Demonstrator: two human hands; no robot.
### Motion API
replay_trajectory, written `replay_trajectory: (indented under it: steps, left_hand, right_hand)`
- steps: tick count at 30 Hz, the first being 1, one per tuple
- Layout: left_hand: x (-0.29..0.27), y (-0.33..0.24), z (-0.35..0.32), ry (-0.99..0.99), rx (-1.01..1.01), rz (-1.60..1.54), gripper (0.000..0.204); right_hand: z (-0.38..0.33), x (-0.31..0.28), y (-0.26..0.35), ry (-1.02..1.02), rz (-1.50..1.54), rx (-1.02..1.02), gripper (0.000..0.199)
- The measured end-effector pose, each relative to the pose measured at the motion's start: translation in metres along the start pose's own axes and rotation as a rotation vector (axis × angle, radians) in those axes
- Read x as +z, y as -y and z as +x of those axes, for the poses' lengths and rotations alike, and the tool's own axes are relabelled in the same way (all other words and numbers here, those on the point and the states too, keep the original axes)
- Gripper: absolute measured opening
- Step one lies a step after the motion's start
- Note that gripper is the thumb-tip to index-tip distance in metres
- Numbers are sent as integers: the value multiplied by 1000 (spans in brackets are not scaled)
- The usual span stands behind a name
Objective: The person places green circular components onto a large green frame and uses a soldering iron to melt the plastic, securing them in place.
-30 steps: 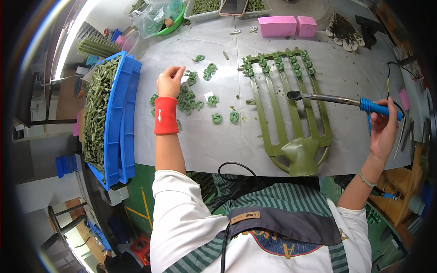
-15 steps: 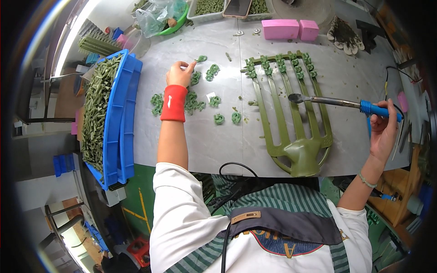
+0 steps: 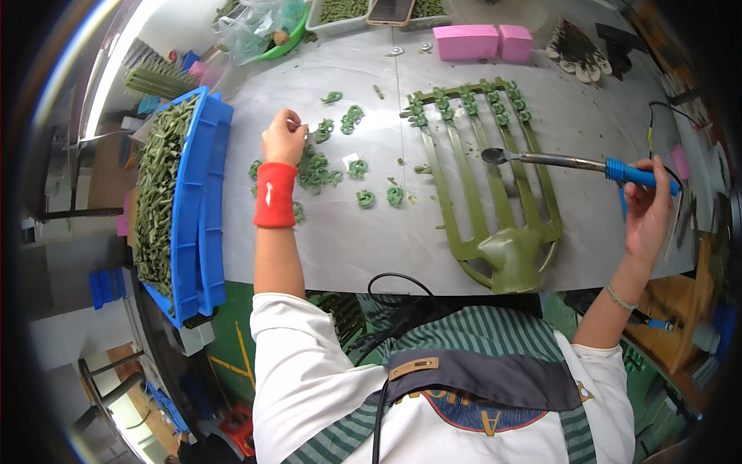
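Note:
My right hand (image 3: 648, 203) is wrapped round the blue handle of an electric heating iron (image 3: 568, 161) with a long metal shaft and a dark spoon-shaped tip. That tip hangs over an olive-green branching casting (image 3: 506, 246), which has several long bars. Small darker green knotted pieces (image 3: 470, 100) sit along the far ends of the bars. On the left, my left hand (image 3: 284, 139), above a red wristband, has its fingers curled and pressed together; what they hold, if anything, is hidden. Loose green knotted pieces (image 3: 352, 118) lie beside it, with a larger cluster (image 3: 315, 172) just to its right.
A blue crate (image 3: 202, 209) full of green sticks stands at the left. Along the back are two pink blocks (image 3: 466, 42), a phone (image 3: 390, 11) on tubs of green bits, a green bowl (image 3: 297, 35) with plastic bags, and a stained glove (image 3: 578, 52). A black cable (image 3: 398, 277) loops at the table's near edge.
My left hand has drawn back toward me and to the left, away from a small green piece that stays on the table. The right hand keeps the iron over the casting.

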State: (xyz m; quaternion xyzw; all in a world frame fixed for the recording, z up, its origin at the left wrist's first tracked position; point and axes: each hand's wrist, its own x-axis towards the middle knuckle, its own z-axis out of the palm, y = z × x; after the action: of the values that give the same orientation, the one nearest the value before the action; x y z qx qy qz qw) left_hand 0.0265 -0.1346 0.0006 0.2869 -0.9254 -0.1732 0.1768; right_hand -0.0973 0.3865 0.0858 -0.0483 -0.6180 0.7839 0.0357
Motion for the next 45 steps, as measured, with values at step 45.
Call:
replay_trajectory:
  steps: [45]
  left_hand:
    - [-32,-50,-83,417,-198,-436,29]
  right_hand:
    - [-10,8,-14,34,-33,35,29]
